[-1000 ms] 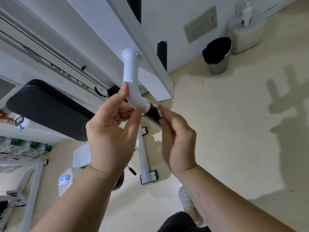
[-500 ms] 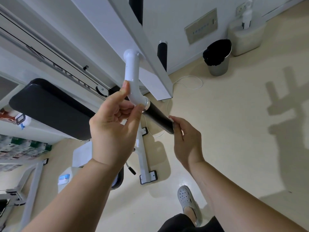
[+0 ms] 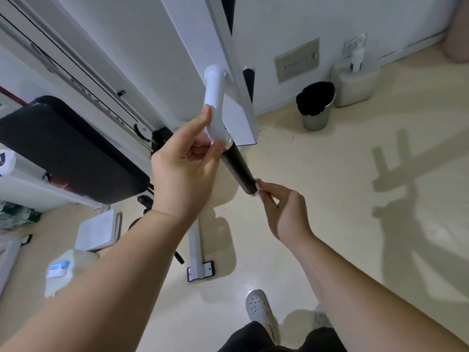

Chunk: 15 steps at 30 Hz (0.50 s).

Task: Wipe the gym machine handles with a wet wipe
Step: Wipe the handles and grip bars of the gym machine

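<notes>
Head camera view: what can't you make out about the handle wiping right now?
- Wet wipe: only a white sliver shows, head view; the right hand pinching it hides the rest.
- White tube bend: covered by the gripping left hand.
- Second black handle: mostly behind the white frame beam.
- Wall plate markings: too small.

Bare forearms (image 3: pixel 114 262), black legwear (image 3: pixel 253 336), 2 grey perforated clogs (image 3: pixel 258 311).

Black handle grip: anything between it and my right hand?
Nothing visible blocks it. The right hand pinches a white scrap, likely the wipe, at the lower end of the black grip; the left hand holds the white tube above.
</notes>
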Available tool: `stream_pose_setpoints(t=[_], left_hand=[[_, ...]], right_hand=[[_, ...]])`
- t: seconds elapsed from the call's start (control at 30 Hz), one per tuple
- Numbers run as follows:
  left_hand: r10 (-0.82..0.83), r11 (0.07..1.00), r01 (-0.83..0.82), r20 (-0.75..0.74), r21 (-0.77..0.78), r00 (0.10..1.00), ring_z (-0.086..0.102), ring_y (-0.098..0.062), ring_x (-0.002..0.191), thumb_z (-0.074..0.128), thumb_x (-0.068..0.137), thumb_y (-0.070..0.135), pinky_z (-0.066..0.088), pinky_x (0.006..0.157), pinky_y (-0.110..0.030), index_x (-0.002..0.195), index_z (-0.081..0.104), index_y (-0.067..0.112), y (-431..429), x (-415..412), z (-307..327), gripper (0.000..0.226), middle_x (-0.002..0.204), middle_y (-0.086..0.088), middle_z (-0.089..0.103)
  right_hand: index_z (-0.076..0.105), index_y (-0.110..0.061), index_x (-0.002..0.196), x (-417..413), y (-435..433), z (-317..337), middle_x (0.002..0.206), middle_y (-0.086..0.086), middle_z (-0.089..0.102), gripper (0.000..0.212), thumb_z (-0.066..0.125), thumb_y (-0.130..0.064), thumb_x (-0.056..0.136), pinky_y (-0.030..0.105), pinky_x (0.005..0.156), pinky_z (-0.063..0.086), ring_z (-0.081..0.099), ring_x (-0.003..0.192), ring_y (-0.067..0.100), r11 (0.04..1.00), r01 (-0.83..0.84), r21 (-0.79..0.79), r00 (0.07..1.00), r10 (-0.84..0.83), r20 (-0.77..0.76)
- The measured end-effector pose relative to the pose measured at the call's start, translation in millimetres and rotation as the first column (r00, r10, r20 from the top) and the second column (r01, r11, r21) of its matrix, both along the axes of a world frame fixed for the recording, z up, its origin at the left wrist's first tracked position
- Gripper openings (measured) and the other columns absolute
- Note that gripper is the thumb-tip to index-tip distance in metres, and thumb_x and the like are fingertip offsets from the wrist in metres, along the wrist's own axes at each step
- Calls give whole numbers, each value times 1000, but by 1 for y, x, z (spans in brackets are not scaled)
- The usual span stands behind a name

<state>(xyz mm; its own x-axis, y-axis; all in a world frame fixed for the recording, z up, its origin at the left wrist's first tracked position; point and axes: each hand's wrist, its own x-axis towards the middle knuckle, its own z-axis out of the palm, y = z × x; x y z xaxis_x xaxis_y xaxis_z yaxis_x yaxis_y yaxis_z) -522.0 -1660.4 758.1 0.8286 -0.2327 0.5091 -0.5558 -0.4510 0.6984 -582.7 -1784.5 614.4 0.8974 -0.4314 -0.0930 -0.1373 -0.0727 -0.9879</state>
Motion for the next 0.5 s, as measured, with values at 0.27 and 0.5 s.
stream_pose_setpoints(t=[0.27,0.5], left_hand=[[-88,991,64,-215,-115,973,70,-12,90,68,90,23,55,97,-30,139,54,46,32,-14,-24,55,112,4,70],[-325,911,120,-507,-395,798,64,-24,79,69,95,15,55,73,-35,114,67,47,50,-49,-61,38,89,0,73]], right_hand=[[79,-29,96,-19,11,71,83,-14,76,11,70,-22,96,21,70,48,64,77,3,984,123,-128,987,-108,118],[75,-29,84,-26,54,100,80,-8,78,27,69,-4,93,17,75,55,73,79,8,989,118,-92,990,-110,87]])
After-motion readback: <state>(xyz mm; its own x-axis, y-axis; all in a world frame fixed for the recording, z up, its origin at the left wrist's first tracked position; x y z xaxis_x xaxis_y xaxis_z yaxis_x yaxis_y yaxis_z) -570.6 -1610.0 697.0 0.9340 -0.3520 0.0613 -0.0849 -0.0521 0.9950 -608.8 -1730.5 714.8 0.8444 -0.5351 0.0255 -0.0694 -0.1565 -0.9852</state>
